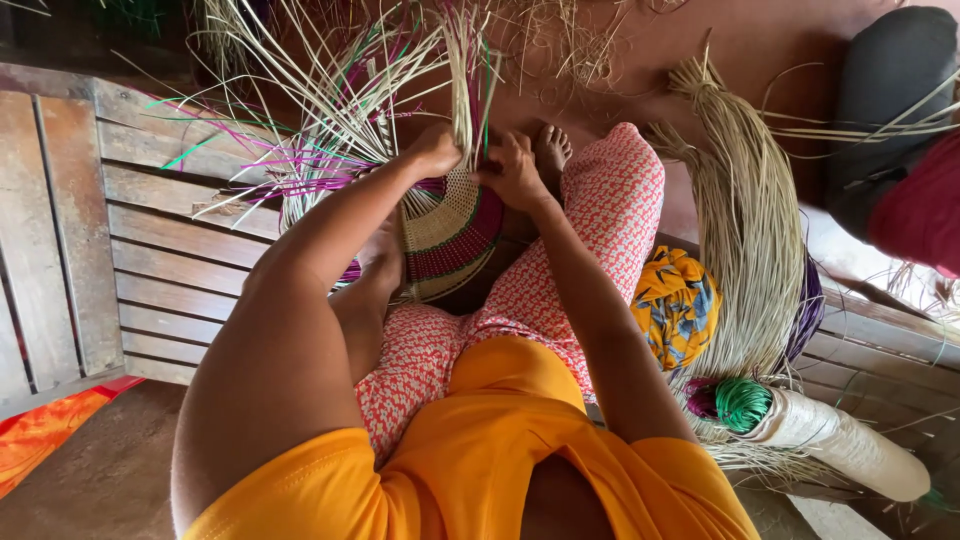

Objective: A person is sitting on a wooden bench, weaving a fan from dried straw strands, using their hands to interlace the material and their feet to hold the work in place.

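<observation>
A half-woven basket (450, 235) rests between the person's knees, in the middle of the scene, its round woven base tilted on edge and facing right and a little near. The base shows tan rings with bands of dark red and green. Nothing lies in it. Its loose straw stakes (340, 110) fan out from the rim, pointing far and left, tan mixed with purple and green strands; the long axis of the whole piece runs from the base toward the far left.

The left hand (432, 152) is closed around a tuft of upright stakes at the far rim. The right hand (512, 170) sits just beside it, fingers curled and pinching straw at the same rim; the two hands nearly touch.

To the right, a long bundle (750, 230) of tan straw lies on a wooden bench (890, 350), running near to far. A yellow patterned cloth (677, 305) lies against it, and a green-tipped white roll (830, 440) lies nearer.
</observation>
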